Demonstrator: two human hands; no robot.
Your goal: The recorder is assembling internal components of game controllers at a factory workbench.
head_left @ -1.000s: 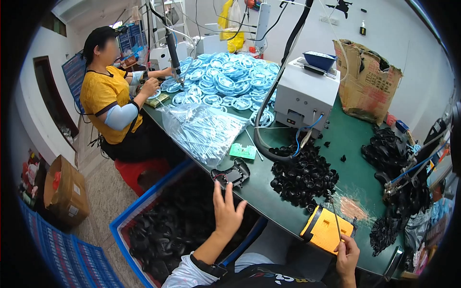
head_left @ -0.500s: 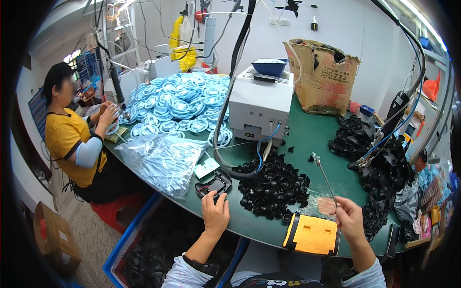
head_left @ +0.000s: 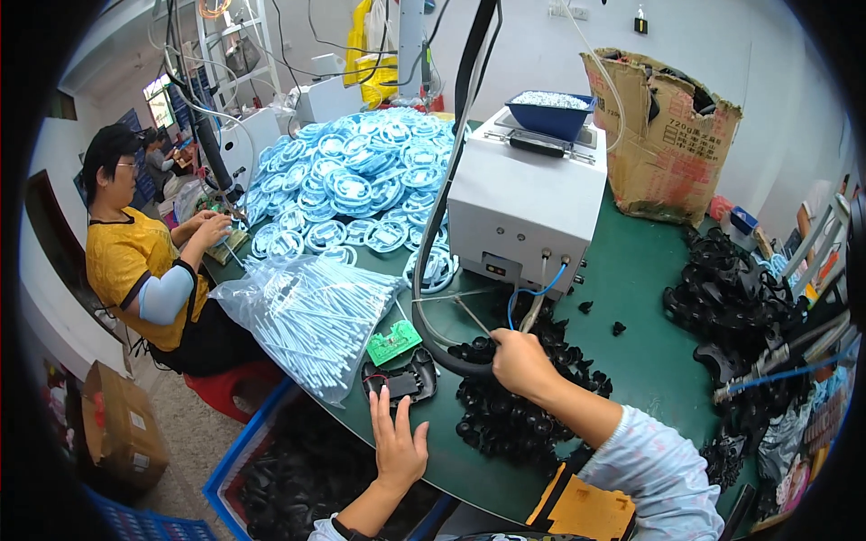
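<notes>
My left hand (head_left: 399,451) has its fingers stretched out, the fingertips at the near edge of a black game-controller shell (head_left: 424,376). A dark rectangular block and a thin red wire show in the shell. Just beyond it lies a green circuit board (head_left: 394,343). My right hand (head_left: 525,362) is closed on a thin metal rod (head_left: 473,316), which points up and left past a thick black hose. The right forearm passes over a heap of small black cup-shaped parts (head_left: 487,410). An orange-yellow block with black bands (head_left: 577,507) is partly hidden under that sleeve.
A grey box-shaped machine (head_left: 519,221) with a blue tray (head_left: 550,113) stands ahead. Bagged pale sticks (head_left: 302,311) and piled light-blue rings (head_left: 352,185) lie left. Black parts (head_left: 726,298) and a torn carton (head_left: 663,144) are right. A person in yellow (head_left: 135,261) works at the left.
My right hand has swung left with the rod, from beside the yellow block to near the hose. My left hand has flattened out by the shell. The view has shifted.
</notes>
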